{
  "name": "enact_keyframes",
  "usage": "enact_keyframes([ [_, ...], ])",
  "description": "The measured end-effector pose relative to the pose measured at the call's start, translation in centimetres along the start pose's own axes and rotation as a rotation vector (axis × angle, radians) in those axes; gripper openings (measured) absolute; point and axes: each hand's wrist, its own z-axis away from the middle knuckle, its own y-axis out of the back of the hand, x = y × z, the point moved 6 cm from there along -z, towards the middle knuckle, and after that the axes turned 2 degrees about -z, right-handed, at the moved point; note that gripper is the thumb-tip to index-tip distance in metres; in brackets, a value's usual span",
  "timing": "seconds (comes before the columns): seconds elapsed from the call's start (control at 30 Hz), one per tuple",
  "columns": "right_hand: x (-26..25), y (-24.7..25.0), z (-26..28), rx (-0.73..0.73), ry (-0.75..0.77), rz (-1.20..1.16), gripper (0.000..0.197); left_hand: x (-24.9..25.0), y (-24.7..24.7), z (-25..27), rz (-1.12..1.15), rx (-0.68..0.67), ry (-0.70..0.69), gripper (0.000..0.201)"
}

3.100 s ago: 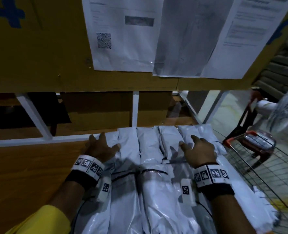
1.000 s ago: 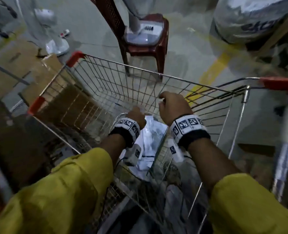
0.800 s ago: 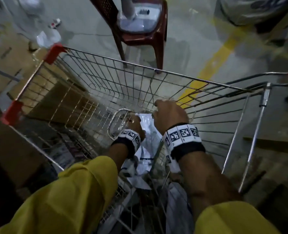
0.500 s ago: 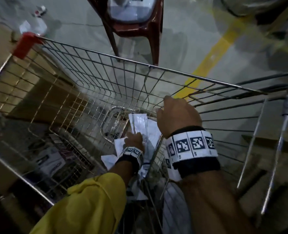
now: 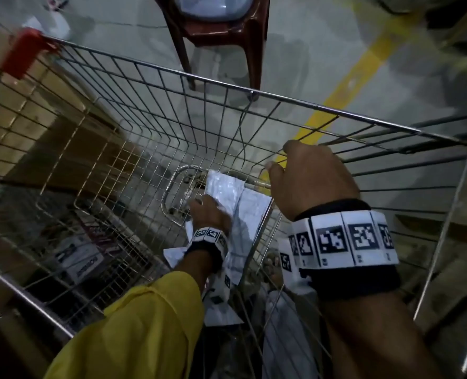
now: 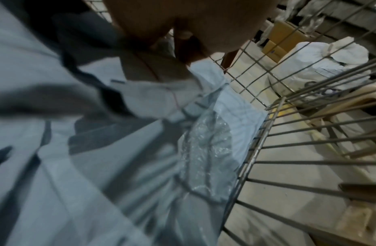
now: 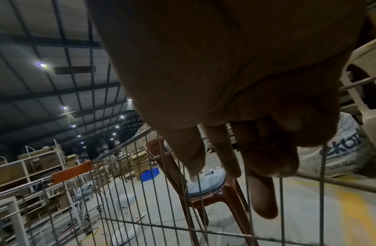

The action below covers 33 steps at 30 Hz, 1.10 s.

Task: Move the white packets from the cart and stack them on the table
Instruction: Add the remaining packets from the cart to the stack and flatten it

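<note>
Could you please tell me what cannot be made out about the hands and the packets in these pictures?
- Left hand fingers: hidden behind the hand in the head view, blurred in the left wrist view, so its hold on the white packets is unclear.
- Packet count: overlapping and blurred in the left wrist view.
- Right hand fingertips on the cart wire: dark in the right wrist view.
- Table: outside every view.

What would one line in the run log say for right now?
phase: picking | left hand: grips white plastic packet inside wire metal cart | right hand: holds cart's wire flap | table: unseen
</note>
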Motion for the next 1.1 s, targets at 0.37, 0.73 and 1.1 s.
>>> enact_keyframes([
  [0.37, -0.8, -1.3, 0.4, -0.045, 0.039, 0.075, 0.042, 5.4, 9.7, -0.8, -0.265, -0.044, -0.344, 0.048],
  [0.73, -1.4, -12.5, -0.6, -0.196, -0.074, 0.09, 0.04, 2.1, 16.5, -3.9, -0.345, 0.04, -0.203, 0.054],
  [1.1, -1.0, -30.6, -0.4, -0.371, -0.188, 0.05, 0.105, 2.4, 18.8, -1.1, -0.463, 0.49, -0.546, 0.049],
])
